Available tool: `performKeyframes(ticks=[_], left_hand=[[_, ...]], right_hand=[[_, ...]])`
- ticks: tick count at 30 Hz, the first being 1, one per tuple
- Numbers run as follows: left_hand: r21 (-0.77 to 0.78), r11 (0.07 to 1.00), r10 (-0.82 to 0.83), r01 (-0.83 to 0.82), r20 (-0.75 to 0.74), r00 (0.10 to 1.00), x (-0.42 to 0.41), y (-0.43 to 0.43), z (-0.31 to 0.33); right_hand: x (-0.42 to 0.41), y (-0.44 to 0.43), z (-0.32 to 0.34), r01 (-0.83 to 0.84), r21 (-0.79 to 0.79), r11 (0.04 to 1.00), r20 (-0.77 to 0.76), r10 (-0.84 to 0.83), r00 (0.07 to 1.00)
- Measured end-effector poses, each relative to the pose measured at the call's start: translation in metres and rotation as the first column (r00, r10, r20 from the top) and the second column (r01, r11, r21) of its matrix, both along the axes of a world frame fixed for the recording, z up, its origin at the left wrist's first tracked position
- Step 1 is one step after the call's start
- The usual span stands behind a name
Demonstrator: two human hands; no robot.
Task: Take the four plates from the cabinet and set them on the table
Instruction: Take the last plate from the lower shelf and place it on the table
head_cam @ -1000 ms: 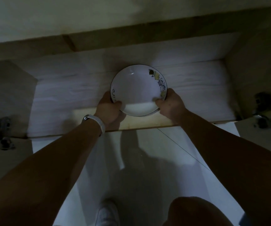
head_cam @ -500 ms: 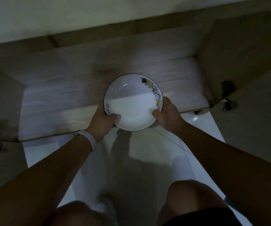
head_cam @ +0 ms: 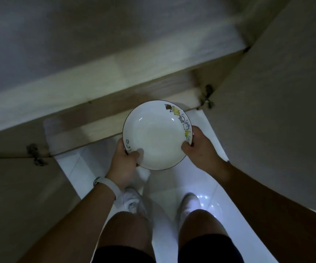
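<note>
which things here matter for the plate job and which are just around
For the job: plate, held at its rim by the left hand and right hand; cabinet with both doors open.

Just around: wristband, white shoes, tiled floor.

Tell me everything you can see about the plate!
The plate is round, white and glossy, like ceramic, with a thin dark rim and a shallow dip. Little coloured cartoon figures run along its right edge, and dark markings sit at its lower left. It is empty, face up and nearly level, in the air over the white floor, before the open cabinet. The left hand and right hand grip opposite edges, thumbs inside.
</note>
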State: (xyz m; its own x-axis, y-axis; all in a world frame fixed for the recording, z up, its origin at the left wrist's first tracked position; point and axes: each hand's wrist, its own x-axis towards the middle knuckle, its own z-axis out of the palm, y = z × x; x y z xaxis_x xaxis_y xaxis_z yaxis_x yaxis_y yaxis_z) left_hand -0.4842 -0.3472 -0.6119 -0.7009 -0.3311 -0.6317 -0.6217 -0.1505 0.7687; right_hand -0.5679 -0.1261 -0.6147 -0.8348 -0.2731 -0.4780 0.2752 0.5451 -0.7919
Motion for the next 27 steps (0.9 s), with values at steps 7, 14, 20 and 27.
performKeyframes(ticks=[7,14,20,27], left_hand=[[-0.062,0.997,-0.056,0.055,-0.007,0.998,0.014,0.026,0.142],[-0.052,0.996,-0.083,0.075,-0.157,0.984,0.024,0.069,0.297],[-0.052,0.993,-0.113,0.103,-0.242,0.964,0.030,0.091,0.405],[-0.037,0.976,-0.214,0.215,-0.370,0.904,0.038,0.100,0.492]], right_hand=[[0.039,0.029,0.145,0.103,-0.024,0.994,-0.008,-0.104,0.995],[0.055,0.067,0.300,0.204,-0.087,0.975,-0.054,-0.209,0.977],[0.080,0.091,0.413,0.259,-0.140,0.956,-0.099,-0.273,0.957],[0.111,0.102,0.504,0.381,-0.103,0.919,-0.140,-0.392,0.909]])
